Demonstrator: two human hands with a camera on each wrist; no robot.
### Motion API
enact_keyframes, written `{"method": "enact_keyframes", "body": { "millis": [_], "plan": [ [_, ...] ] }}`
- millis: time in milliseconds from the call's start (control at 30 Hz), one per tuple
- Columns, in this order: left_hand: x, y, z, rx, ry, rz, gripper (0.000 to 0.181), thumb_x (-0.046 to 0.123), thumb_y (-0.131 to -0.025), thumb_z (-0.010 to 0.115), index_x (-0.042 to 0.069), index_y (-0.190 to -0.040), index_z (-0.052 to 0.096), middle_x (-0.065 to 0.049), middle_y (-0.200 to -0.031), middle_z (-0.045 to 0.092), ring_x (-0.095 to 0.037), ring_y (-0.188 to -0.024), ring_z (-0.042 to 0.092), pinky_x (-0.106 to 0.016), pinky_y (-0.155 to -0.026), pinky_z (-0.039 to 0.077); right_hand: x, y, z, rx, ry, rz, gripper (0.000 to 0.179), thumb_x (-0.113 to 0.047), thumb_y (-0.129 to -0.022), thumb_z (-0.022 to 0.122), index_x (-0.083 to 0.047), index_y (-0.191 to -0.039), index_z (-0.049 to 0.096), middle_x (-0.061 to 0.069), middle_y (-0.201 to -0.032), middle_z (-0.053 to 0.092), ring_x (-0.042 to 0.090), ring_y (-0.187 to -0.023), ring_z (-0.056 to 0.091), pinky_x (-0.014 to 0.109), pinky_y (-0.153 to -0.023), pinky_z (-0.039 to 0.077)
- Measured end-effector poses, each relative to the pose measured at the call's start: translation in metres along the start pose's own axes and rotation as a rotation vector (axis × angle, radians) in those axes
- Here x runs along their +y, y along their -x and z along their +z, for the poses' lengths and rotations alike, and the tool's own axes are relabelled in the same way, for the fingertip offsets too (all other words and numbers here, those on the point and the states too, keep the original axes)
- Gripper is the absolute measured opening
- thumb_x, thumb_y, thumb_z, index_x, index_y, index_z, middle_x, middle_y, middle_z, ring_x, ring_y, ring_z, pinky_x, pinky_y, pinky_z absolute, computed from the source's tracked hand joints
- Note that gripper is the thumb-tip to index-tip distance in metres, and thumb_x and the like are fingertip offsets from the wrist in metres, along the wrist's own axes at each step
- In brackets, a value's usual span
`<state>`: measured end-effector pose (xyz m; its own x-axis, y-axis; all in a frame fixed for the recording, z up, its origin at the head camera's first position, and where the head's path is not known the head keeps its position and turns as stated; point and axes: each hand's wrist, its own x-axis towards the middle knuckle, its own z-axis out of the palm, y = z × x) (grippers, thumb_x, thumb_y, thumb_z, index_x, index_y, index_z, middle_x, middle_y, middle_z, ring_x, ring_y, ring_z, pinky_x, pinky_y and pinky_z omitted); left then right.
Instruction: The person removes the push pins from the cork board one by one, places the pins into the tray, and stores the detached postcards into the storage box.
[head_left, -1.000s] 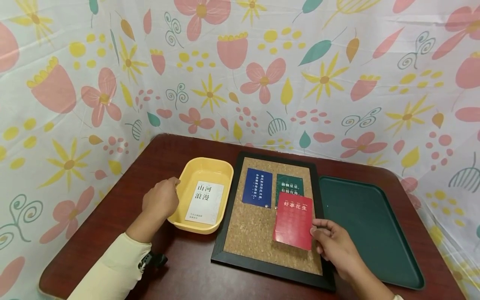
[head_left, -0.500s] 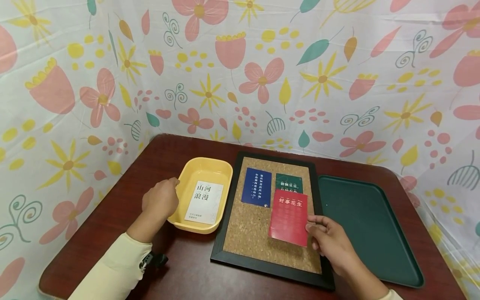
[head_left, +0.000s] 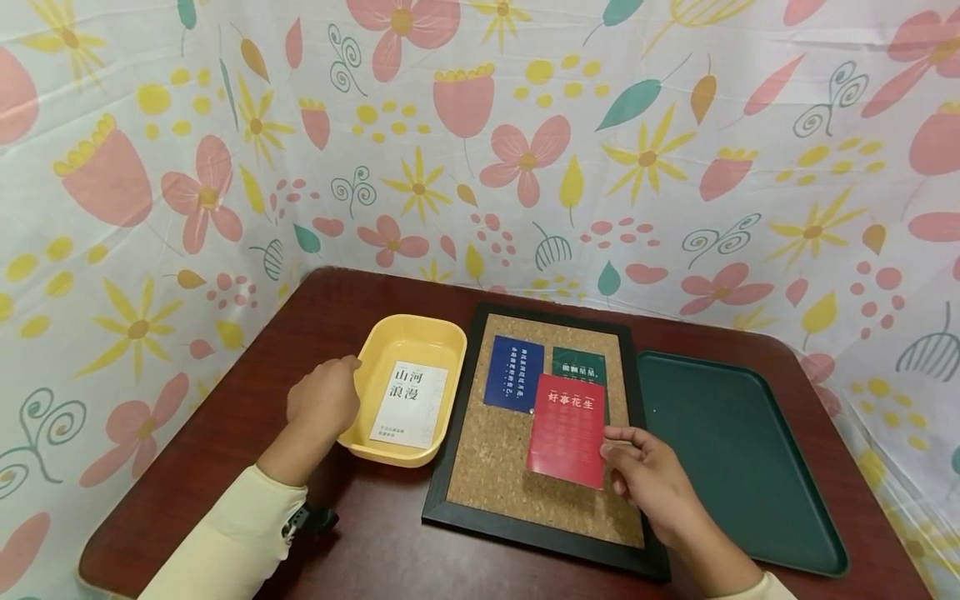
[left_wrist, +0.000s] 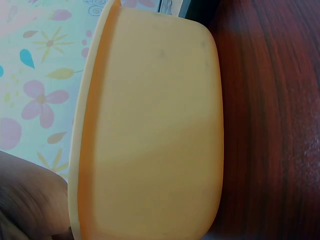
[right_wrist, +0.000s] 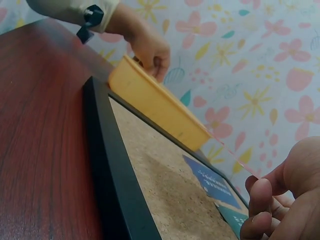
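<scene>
The right hand point(head_left: 648, 475) has its grip pinched on one red card point(head_left: 566, 429), thumb and fingers at the card's 4 o'clock edge. That card is raised over one framed cork board point(head_left: 495, 467), its shadow on the cork; in the right wrist view it shows nearly edge-on.

Two more cards lie on the board: a blue card point(head_left: 512, 375) at the red one's 10 o'clock and a green card point(head_left: 581, 361) at its 12. The red card hides much of the green card's lower part and a sliver of the blue card's edge. A small bright dot at the blue card's 5 o'clock corner is too small to identify.

Beyond the board's 9 o'clock side stands one yellow tray point(head_left: 423, 337), the left hand's point(head_left: 325, 404) grip curled on its 9 o'clock rim; the fingertips are partly hidden. A white card point(head_left: 408, 406), the fourth, lies inside, its smallest print hard to read.

At the board's 3 o'clock is one dark green tray point(head_left: 727, 454), its near edge partly behind the right forearm. The table point(head_left: 397, 533) is cut off at the bottom of the head view.
</scene>
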<state>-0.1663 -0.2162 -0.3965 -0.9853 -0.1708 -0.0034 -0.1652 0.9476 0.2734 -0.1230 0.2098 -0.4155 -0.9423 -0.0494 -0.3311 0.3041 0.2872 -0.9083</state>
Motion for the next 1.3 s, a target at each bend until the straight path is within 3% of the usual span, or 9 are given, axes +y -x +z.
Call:
{"method": "enact_keyframes", "body": {
  "millis": [433, 1133, 1300],
  "plan": [
    [0.0, 0.001, 0.004, 0.027, -0.021, 0.016, 0.039, 0.002, -0.097, 0.059, 0.009, -0.135, 0.065, -0.015, -0.116, 0.068, -0.034, -0.089, 0.068, -0.051, -0.067, 0.055, 0.0, -0.002, 0.009, 0.001, -0.011, -0.005, 0.038, -0.016, -0.107, 0.053, -0.002, -0.141, 0.045, 0.008, -0.085, 0.06, 0.016, -0.062, 0.049, 0.031, -0.052, 0.039],
    [0.0, 0.003, 0.004, 0.058, -0.025, 0.033, 0.038, 0.002, -0.097, 0.058, 0.007, -0.134, 0.065, -0.015, -0.115, 0.068, -0.036, -0.095, 0.068, -0.054, -0.071, 0.055, -0.005, -0.006, 0.022, -0.016, -0.064, -0.034, 0.038, -0.013, -0.106, 0.054, 0.0, -0.141, 0.045, 0.007, -0.079, 0.057, 0.014, -0.058, 0.048, 0.028, -0.05, 0.036],
    [0.0, 0.004, 0.004, 0.065, -0.025, 0.039, 0.038, 0.003, -0.097, 0.059, 0.006, -0.134, 0.065, -0.015, -0.114, 0.068, -0.037, -0.094, 0.068, -0.054, -0.071, 0.055, -0.007, -0.007, 0.025, -0.015, -0.063, -0.043, 0.04, -0.013, -0.106, 0.054, -0.001, -0.142, 0.045, 0.007, -0.086, 0.062, 0.014, -0.058, 0.048, 0.028, -0.049, 0.037]
  ]
}}
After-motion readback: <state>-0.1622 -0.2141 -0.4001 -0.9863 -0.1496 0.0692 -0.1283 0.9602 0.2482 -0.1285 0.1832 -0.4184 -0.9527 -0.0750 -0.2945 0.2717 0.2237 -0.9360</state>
